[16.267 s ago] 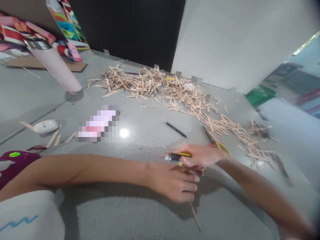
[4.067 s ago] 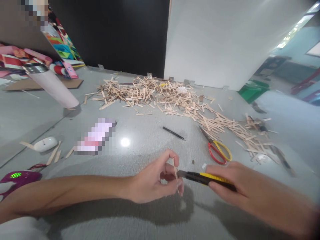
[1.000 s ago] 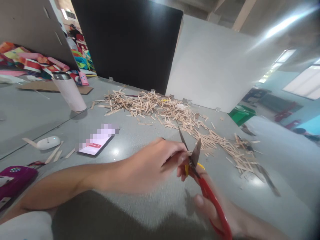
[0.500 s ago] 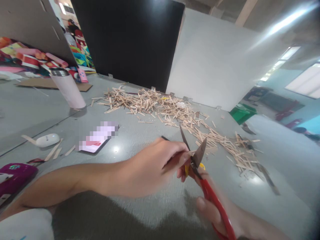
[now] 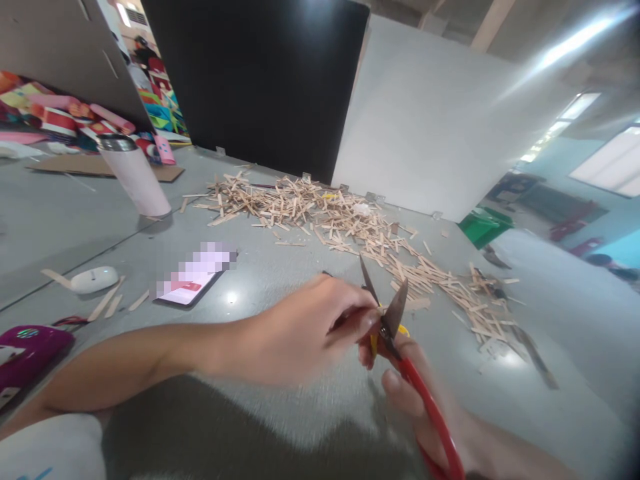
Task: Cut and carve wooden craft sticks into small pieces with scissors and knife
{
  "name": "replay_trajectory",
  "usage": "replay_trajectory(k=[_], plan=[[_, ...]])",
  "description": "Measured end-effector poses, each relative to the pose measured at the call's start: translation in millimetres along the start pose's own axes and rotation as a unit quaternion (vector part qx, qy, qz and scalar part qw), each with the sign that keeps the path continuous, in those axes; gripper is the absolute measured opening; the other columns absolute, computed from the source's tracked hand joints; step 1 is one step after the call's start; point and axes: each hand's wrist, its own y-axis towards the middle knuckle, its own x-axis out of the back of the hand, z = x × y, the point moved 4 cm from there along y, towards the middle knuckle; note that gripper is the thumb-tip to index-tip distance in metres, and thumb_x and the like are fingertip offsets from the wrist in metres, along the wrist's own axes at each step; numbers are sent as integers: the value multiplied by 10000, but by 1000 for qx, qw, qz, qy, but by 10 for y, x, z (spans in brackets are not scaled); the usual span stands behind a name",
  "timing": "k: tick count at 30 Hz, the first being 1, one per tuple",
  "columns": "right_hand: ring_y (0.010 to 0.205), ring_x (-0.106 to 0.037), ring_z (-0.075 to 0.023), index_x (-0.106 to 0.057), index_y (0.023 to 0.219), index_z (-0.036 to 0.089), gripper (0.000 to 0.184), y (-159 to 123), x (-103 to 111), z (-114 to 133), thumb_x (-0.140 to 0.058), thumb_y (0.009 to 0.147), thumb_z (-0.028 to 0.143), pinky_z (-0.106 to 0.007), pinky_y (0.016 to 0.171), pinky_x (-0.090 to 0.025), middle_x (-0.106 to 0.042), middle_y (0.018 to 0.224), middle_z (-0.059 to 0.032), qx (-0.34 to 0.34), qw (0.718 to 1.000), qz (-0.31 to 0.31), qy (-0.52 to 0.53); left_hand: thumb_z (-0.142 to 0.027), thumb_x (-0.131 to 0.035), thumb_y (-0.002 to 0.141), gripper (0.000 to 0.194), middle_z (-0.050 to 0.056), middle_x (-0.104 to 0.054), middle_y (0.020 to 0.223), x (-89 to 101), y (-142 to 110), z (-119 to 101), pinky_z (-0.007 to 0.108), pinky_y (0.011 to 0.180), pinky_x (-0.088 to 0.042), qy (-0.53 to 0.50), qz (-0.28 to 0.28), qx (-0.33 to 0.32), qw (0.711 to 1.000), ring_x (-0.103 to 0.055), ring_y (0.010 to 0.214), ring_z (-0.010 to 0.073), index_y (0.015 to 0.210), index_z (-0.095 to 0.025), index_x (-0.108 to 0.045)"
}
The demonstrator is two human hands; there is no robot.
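My left hand (image 5: pixel 310 327) is closed in a pinch on a thin wooden stick (image 5: pixel 417 305), whose pale end shows beyond the scissor blades. My right hand (image 5: pixel 417 397) grips a pair of scissors with red handles (image 5: pixel 434 417). Their blades stand apart, close to my left fingertips. A bit of yellow (image 5: pixel 403 330) shows by the scissors' pivot; I cannot tell what it belongs to. Behind my left knuckles a small dark tip pokes out. Past both hands lies a long heap of cut wooden sticks (image 5: pixel 300 203) on the grey table (image 5: pixel 270 267).
To the left are a phone (image 5: pixel 193 280) with a blurred screen, a white mouse (image 5: pixel 95 280), a pink bottle (image 5: pixel 135 177) and a purple device (image 5: pixel 33 357). Black and white panels (image 5: pixel 415 120) stand behind the heap. A green bin (image 5: pixel 485 227) is at the right.
The scissor blades have come slightly closer together, and my right hand has shifted a little to the left. My left hand has hardly moved.
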Motion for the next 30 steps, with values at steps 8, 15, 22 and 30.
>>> replay_trajectory(k=[8, 15, 22, 30], plan=[[820, -550, -223, -640, 1030, 259, 461, -26, -90, -39, -610, 1031, 719, -347, 703, -531, -615, 973, -62, -60, 996, -33, 49, -123, -547, 1087, 294, -19, -748, 755, -10, 11, -17, 205, 562, -401, -7, 9, -4, 1000, -662, 636, 96, 832, -169, -688], [716, -439, -186, -646, 1061, 239, 502, -35, -123, -28, -554, 1054, 732, -314, 620, -424, -552, 870, -31, -79, 995, -36, 44, -75, -557, 1037, 258, -33, -728, 740, -5, 15, -34, 174, 578, -391, -5, 23, 12, 1000, -656, 660, 75, 807, -157, -640], [634, -311, -158, -619, 977, 241, 492, -64, -161, -119, -567, 1048, 726, -305, 556, -315, -435, 761, 19, -78, 994, -38, 70, -51, -568, 993, 260, -53, -685, 697, 3, 3, -14, 168, 575, -374, 14, 15, 12, 1000, -592, 623, 61, 762, -170, -564], [639, -372, -165, -636, 931, 221, 522, -41, -171, -169, -556, 1045, 724, -305, 568, -361, -468, 741, 6, -55, 996, -46, 55, -54, -568, 995, 295, -65, -626, 664, -3, 4, -29, 165, 575, -358, 39, 4, 3, 999, -529, 610, 51, 730, -174, -514]])
